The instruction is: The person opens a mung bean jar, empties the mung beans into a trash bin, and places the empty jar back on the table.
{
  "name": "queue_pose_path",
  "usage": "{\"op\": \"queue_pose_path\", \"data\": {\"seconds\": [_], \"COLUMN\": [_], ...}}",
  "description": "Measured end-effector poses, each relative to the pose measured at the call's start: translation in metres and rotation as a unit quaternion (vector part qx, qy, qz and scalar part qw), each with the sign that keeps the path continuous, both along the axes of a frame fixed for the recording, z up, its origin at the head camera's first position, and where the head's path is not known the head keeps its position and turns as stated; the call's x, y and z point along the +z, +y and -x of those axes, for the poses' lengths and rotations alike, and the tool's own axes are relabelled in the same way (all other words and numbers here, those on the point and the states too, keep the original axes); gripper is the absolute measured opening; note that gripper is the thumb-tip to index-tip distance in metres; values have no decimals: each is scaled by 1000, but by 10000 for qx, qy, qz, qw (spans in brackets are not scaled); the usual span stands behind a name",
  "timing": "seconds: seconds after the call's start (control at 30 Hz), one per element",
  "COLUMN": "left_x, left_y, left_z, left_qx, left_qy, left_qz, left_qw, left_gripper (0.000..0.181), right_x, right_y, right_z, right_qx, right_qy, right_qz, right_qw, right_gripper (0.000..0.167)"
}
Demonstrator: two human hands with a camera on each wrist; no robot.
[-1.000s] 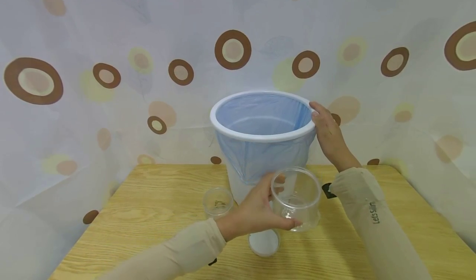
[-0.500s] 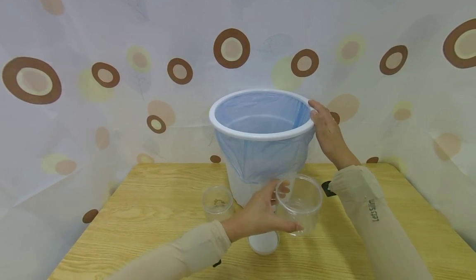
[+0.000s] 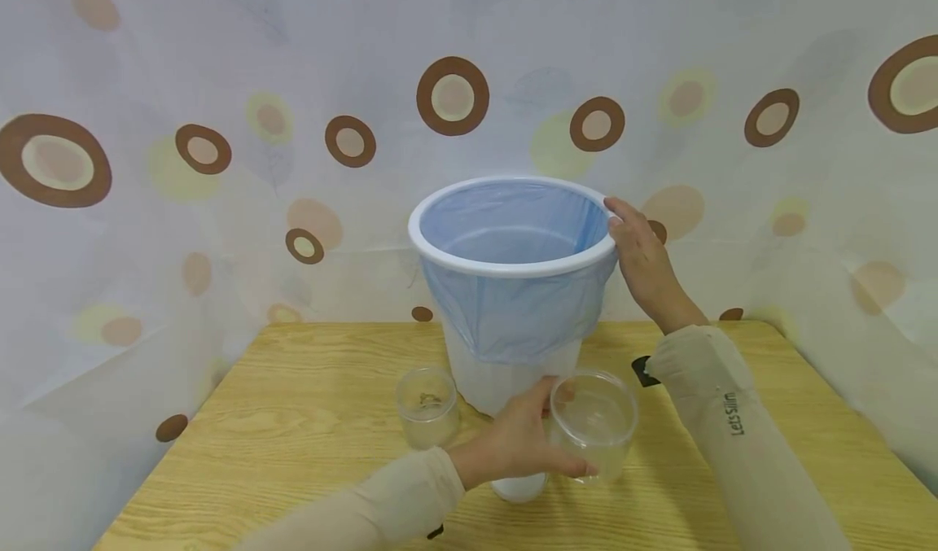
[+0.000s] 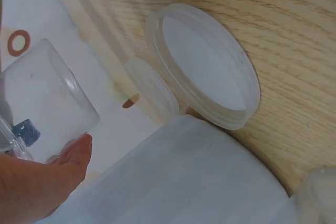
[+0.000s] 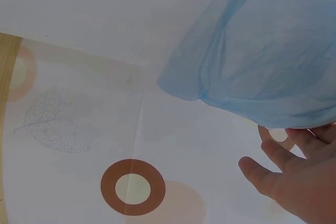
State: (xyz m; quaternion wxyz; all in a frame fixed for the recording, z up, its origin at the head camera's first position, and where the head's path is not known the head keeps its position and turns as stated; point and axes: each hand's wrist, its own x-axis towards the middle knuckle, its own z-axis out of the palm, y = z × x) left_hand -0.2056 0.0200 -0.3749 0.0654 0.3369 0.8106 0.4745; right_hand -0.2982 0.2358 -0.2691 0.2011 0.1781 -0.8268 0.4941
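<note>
My left hand (image 3: 516,441) grips a clear plastic jar (image 3: 602,413) by its side, low in front of the bin and just above or on the table; I cannot tell which. In the left wrist view, fingers wrap the jar (image 4: 50,95). A white trash bin (image 3: 506,376) stands upright, lined with a blue bag (image 3: 520,311) folded over its rim. At the bin's right side my right hand (image 3: 648,266) touches the rim with its fingertips. The right wrist view has that hand (image 5: 299,177) with fingers spread, fairly straight, beside the bag (image 5: 273,56).
Left of the bin stands another clear jar (image 3: 427,408) with something small and brownish in it. A round whitish lid (image 3: 519,488) lies in front of the bin, partly behind the left hand. The left wrist view shows a large lid (image 4: 207,66) and a smaller one (image 4: 152,87).
My left hand has lowered the jar toward the table and shifted it slightly right. The right hand stays at the bin's rim.
</note>
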Motion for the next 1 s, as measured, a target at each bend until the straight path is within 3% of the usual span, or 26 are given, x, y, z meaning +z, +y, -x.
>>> {"op": "queue_pose_path", "data": {"seconds": [0.5,0.8,1.0], "left_x": [-25,-31,-35], "left_y": [5,7,9], "left_z": [11,11,12], "left_qx": [-35,25,-29], "left_qy": [-322,-584,-543], "left_qz": [193,457,540], "left_qw": [9993,9972,9971], "left_gripper": [79,79,81], "right_x": [0,0,0], "right_y": [1,1,0], "right_z": [1,1,-1], "right_qx": [-80,-4,16], "right_qy": [17,101,9], "right_qz": [-133,-105,-153], "right_qw": [9999,9999,9999], "right_gripper": [58,57,59]}}
